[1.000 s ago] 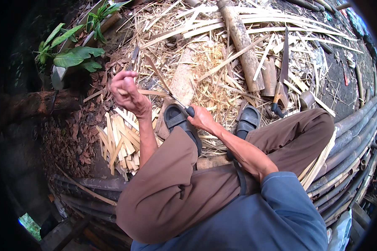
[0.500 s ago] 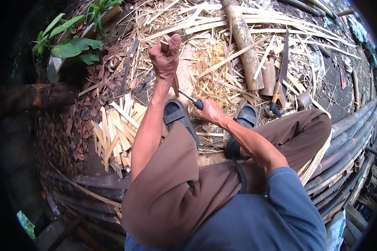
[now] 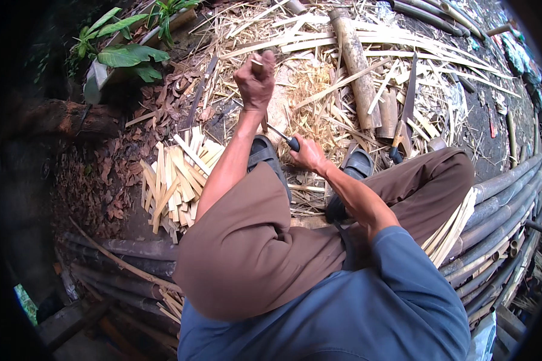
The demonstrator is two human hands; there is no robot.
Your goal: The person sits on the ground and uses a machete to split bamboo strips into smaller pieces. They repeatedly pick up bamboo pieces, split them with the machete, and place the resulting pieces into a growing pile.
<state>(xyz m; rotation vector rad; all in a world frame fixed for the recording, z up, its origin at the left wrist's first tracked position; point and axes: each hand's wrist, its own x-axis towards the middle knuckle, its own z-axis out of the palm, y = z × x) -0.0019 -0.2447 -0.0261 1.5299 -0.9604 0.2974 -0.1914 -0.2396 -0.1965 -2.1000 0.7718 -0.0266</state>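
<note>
My left hand [image 3: 256,84] is raised ahead of me, its fingers wrapped round a narrow bamboo strip [image 3: 257,64]. One end of the strip pokes out of the fist, and its lower part shows below the wrist. In my right hand [image 3: 309,154] is a knife [image 3: 293,144] with a dark handle. Its thin blade points up and left and meets the lower part of the strip, or lies just beside it; the exact contact is too small to tell. Both hands work above my sandalled left foot [image 3: 262,151].
A pile of pale split strips [image 3: 177,180] lies left of my leg. Beyond my feet are shavings [image 3: 312,84], a thick bamboo pole [image 3: 356,72] and a handsaw [image 3: 408,99]. Bamboo poles [image 3: 500,186] run along the right. Leafy plants [image 3: 129,55] stand at the far left.
The whole view has shifted slightly. My right hand with the knife has come a little closer to my left hand, which keeps its hold on the strip.
</note>
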